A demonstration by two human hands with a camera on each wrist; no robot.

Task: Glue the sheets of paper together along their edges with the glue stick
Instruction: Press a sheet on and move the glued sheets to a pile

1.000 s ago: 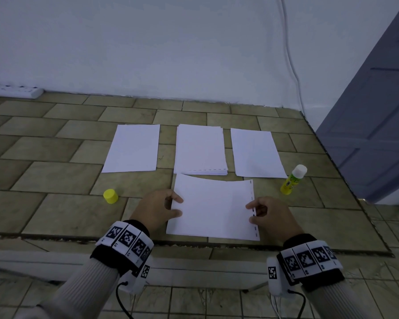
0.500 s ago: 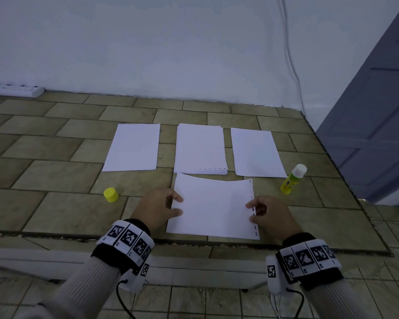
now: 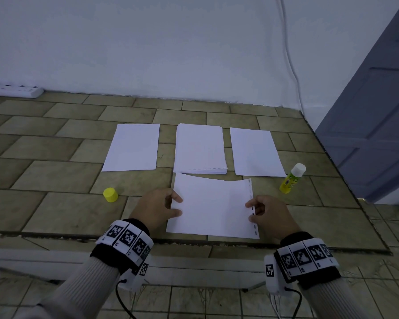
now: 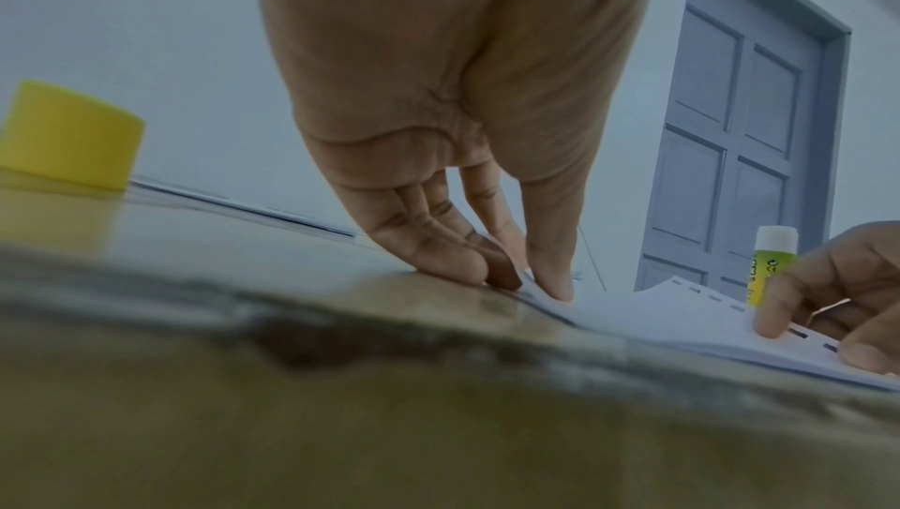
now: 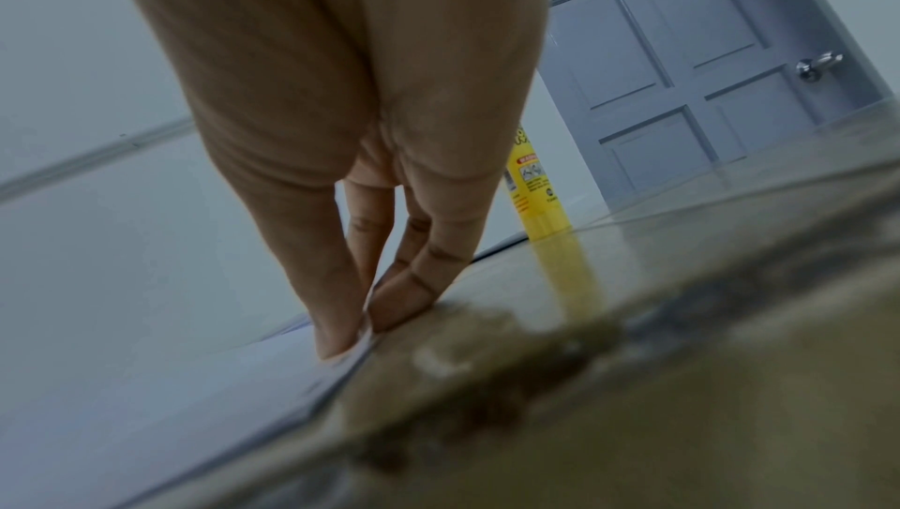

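Note:
A white sheet with a punched right edge (image 3: 213, 208) lies crosswise at the front of the tiled ledge, its far edge slightly bowed up. My left hand (image 3: 173, 206) pinches its left edge, thumb on top (image 4: 516, 282). At the punched edge, my right hand (image 3: 251, 211) pinches it the same way (image 5: 363, 329). The uncapped yellow glue stick (image 3: 291, 179) stands upright to the right of the sheet, apart from my right hand. Its yellow cap (image 3: 110, 195) sits left of my left hand.
Behind the held sheet lie a single sheet (image 3: 133, 150), a stack of sheets (image 3: 199, 149) and another sheet (image 3: 256, 153) in a row. A power strip (image 3: 14, 90) sits at the back left. A grey door (image 3: 373, 111) stands to the right. The ledge edge (image 3: 194, 241) runs under my wrists.

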